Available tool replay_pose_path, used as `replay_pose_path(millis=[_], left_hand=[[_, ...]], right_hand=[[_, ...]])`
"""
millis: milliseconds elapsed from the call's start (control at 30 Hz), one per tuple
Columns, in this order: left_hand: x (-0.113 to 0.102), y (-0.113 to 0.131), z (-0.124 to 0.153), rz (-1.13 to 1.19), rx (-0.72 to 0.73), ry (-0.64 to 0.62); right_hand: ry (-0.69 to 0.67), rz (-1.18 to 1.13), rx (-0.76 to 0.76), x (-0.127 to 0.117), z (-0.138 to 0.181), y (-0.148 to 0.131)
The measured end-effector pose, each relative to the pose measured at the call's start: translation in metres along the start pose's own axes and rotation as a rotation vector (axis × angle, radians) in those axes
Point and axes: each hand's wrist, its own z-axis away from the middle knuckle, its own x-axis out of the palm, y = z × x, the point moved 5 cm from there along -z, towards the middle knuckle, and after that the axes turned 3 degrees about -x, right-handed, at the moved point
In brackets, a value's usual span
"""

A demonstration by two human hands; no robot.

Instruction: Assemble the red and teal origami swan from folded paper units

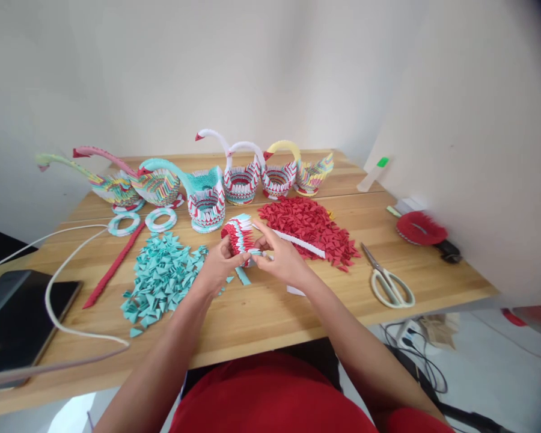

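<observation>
While held over the desk (261, 313) between teal pieces (162, 276), left, and red pieces (311, 228), right, both in reach, paper model (238, 233) is steadied: left hand (219, 267) fingers curled round it, right hand (283, 260) fingers pinching its edge.

A: Table (270, 325), centre?
B: Left hand (219, 264) and right hand (282, 258) meet on the half-built model (238, 234), between the left pile (162, 279) and the right pile (311, 228).
A: Behind?
B: Row of swans (207, 186) along the back edge.
A: Sides?
B: Scissors (390, 282) lie right of the right pile; tablet (22, 319) sits at the far left edge, cable (63, 325) beside it.
</observation>
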Motion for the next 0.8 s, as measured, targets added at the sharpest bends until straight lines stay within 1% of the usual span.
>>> replay_pose_path(millis=[100, 267, 467, 533, 667, 733, 800], left_hand=[[0.001, 0.003, 0.001, -0.004, 0.008, 0.006], [-0.003, 0.005, 0.0, -0.005, 0.01, 0.05], [-0.012, 0.001, -0.003, 0.016, 0.027, 0.061], [-0.012, 0.0, -0.004, 0.033, 0.029, 0.045], [-0.011, 0.0, -0.004, 0.064, 0.01, 0.032], [-0.009, 0.001, -0.003, 0.075, -0.011, 0.027], [-0.007, 0.003, -0.002, 0.085, -0.024, 0.017]], right_hand=[[0.0, 0.011, -0.014, 0.001, 0.0, 0.001], [0.043, 0.012, 0.007, -0.001, 0.0, 0.008], [0.027, -0.149, 0.125, -0.016, 0.011, 0.02], [0.003, -0.097, 0.143, -0.016, 0.019, 0.026], [-0.106, 0.082, 0.145, -0.005, 0.029, 0.038], [-0.088, 0.116, 0.122, -0.006, 0.029, 0.037], [-0.014, 0.095, 0.092, -0.012, 0.025, 0.03]])
